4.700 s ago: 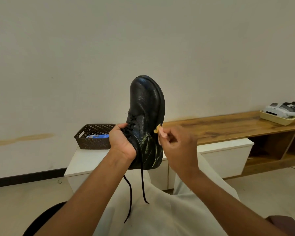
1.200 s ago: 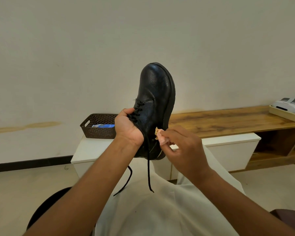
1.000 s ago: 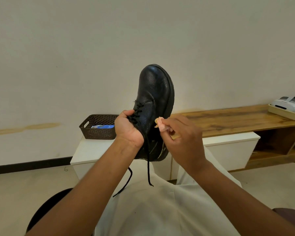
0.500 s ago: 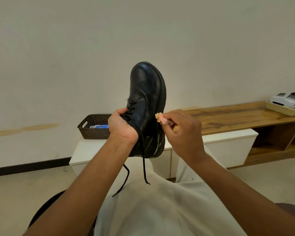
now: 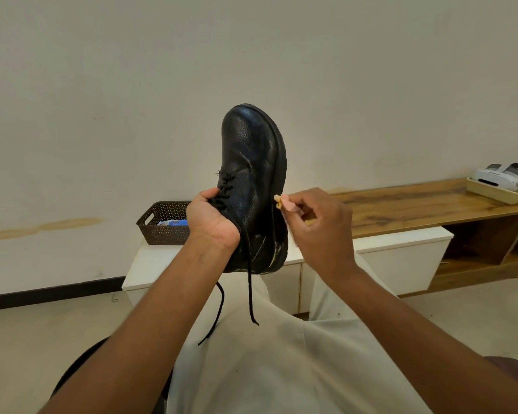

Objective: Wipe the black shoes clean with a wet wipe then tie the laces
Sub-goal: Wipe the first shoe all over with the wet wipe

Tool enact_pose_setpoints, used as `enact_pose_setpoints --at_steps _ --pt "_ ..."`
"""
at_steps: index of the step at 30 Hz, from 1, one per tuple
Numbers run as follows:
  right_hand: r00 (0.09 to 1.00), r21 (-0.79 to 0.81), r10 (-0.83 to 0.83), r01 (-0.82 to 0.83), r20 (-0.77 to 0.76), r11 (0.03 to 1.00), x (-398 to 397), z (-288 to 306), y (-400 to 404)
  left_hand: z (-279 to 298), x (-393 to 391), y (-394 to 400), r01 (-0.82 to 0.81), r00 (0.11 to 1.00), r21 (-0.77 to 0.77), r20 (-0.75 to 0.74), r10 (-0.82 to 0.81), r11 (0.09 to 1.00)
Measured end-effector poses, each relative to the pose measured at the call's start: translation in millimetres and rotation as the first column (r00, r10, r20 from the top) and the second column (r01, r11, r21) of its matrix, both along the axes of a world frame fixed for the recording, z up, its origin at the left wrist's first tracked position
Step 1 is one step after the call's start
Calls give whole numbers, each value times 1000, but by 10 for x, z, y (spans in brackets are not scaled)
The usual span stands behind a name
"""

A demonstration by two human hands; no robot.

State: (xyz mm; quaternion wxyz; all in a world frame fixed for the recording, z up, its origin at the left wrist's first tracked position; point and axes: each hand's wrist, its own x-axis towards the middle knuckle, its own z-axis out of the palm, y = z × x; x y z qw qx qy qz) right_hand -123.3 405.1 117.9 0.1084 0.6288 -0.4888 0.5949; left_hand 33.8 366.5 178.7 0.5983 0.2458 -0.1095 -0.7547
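A black leather shoe (image 5: 253,162) is held up in front of me, toe pointing up, sole edge to the right. My left hand (image 5: 211,219) grips it at the laced opening. Two untied black laces (image 5: 249,294) hang down over my lap. My right hand (image 5: 320,231) pinches a small, soiled wad of wet wipe (image 5: 278,201) and presses it against the sole edge at the shoe's right side. Pale smears show on the heel area (image 5: 269,249).
Behind the shoe stands a low white cabinet (image 5: 401,258) with a dark perforated basket (image 5: 162,225) holding a blue pack. A wooden shelf top (image 5: 416,207) runs right, carrying a cream tray (image 5: 497,192) with a white headset. I sit on a dark chair; floor lies around it.
My right hand with the wipe has slid up and down along the shoe's right edge. The left hand keeps its grip on the shoe.
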Motion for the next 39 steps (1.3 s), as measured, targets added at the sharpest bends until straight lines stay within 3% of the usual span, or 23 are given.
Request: enact_pose_setpoints --at_steps 6,13,20,27,32,39 --pt "998 91 47 -43 -38 995 36 -534 282 54 15 44 -19 999 -35 32 20 999" --pt "999 -61 -14 16 38 998 33 -20 90 48 -30 80 -1 999 -28 36 2 1000" --pt "996 20 80 -81 25 997 233 -311 279 82 18 53 -24 999 -60 35 26 998" --pt "994 -75 111 -110 10 991 500 -75 286 57 0 34 8 1000 -84 10 -7 996" --pt "994 -40 71 -74 -81 996 334 -221 249 87 19 38 -18 999 -74 27 20 997" --pt "996 -71 56 -61 -75 996 485 -205 288 40 7 9 -38 998 -37 49 39 999"
